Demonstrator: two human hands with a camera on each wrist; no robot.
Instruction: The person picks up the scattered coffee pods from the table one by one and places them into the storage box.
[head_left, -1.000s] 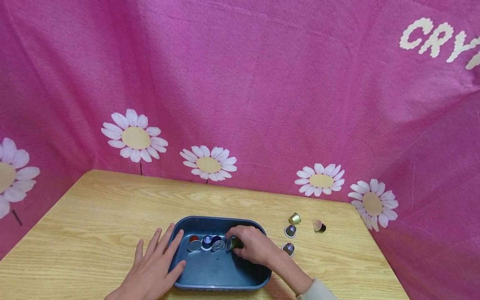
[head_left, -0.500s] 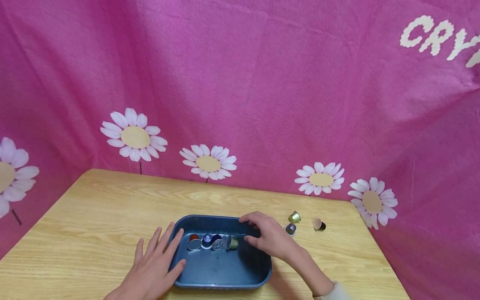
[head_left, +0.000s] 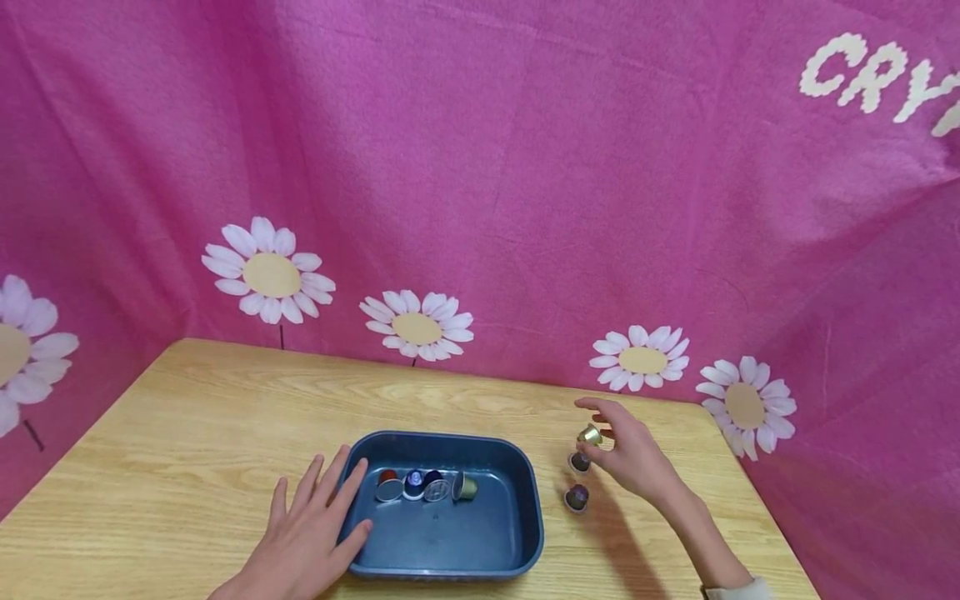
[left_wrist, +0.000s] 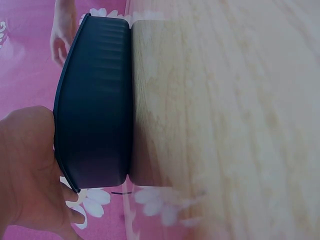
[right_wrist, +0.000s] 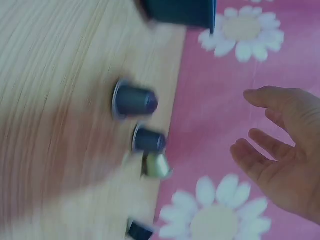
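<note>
My left hand (head_left: pixel 302 532) rests with spread fingers on the left rim of a dark blue plastic tub (head_left: pixel 444 574). In the tub lie coffee capsules in a row: a red one (head_left: pixel 388 490), a violet-blue one (head_left: pixel 414 483), a dark blue one (head_left: pixel 435 487) and a green one (head_left: pixel 467 487). My right hand (head_left: pixel 636 457), fingers parted and holding nothing, hovers over the capsules on the table. Near its fingertips are a gold capsule (head_left: pixel 589 435) and a dark capsule (head_left: pixel 579 462). Another dark capsule (head_left: pixel 577 497) stands closer to me.
A black capsule (right_wrist: pixel 139 230) shows in the right wrist view; my right hand hides it in the head view. The wooden table (head_left: pixel 247 400) reaches back to a pink cloth (head_left: pixel 480 183) printed with daisies.
My right hand let go of the green capsule in the tub, then moved out over the rim to the right, above the table capsules. My left hand stayed put.
</note>
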